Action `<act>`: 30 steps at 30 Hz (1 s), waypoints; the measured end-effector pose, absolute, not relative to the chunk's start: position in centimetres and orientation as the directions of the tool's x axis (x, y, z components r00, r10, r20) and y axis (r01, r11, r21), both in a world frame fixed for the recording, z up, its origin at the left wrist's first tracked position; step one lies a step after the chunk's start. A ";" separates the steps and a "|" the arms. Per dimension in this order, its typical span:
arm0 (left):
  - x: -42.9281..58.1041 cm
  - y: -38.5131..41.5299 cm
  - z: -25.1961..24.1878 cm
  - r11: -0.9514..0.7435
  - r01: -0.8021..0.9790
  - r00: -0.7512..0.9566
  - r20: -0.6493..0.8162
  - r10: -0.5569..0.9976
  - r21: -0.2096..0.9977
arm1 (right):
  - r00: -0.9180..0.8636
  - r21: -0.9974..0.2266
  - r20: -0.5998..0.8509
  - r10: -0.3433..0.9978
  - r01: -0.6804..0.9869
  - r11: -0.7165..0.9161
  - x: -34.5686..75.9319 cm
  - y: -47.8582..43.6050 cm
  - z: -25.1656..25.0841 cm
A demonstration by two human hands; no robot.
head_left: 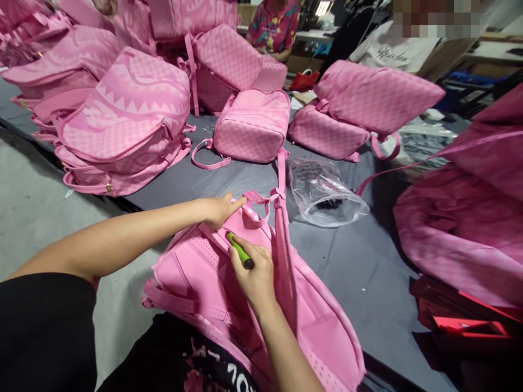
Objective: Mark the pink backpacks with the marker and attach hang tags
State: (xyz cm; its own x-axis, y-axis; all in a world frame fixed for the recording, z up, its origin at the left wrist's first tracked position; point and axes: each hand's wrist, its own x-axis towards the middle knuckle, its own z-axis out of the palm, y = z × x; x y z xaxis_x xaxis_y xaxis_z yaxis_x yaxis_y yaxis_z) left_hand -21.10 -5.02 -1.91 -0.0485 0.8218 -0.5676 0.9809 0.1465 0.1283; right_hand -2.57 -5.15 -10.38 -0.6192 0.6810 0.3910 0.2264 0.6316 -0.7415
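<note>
A pink backpack (253,321) lies in front of me with its padded back panel and shoulder straps facing up. My right hand (257,269) is closed around a green pen-like tool (240,250) with a black end; its tip is near the bag's upper panel, and I cannot tell its exact kind. At the top of the bag, my left hand (218,211) rests with fingers spread, one finger reaching toward the pink loop handle (261,209). The undersides of the left fingers are partly hidden.
More pink backpacks (126,109) stand along the grey-covered table (343,283), one of them (253,128) straight ahead. A clear plastic bag (327,193) with dark contents lies right of my backpack. At the far right are a pink bag (457,228) and red items (469,325). Two people are across the table.
</note>
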 end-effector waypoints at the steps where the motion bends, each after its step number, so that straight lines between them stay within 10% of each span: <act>1: -21.2 -5.0 -1.9 0.146 0.979 -0.042 -0.568 0.822 0.139 | -0.629 -0.757 0.378 0.680 0.212 0.618 -2.6 -5.2 -10.4; 30: -21.8 -4.9 -2.6 0.133 0.982 -0.038 -0.559 0.828 0.131 | -0.712 -0.809 0.264 0.650 0.204 0.552 -3.4 -5.0 -10.0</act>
State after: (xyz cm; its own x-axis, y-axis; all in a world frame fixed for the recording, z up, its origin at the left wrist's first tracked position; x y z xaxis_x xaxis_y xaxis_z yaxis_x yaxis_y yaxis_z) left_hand -21.80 -4.92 -2.62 -0.0378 0.8280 -0.5595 0.9824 0.1332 0.1308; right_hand -3.42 -5.01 -10.04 -0.7121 0.6505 0.2641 0.2041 0.5517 -0.8087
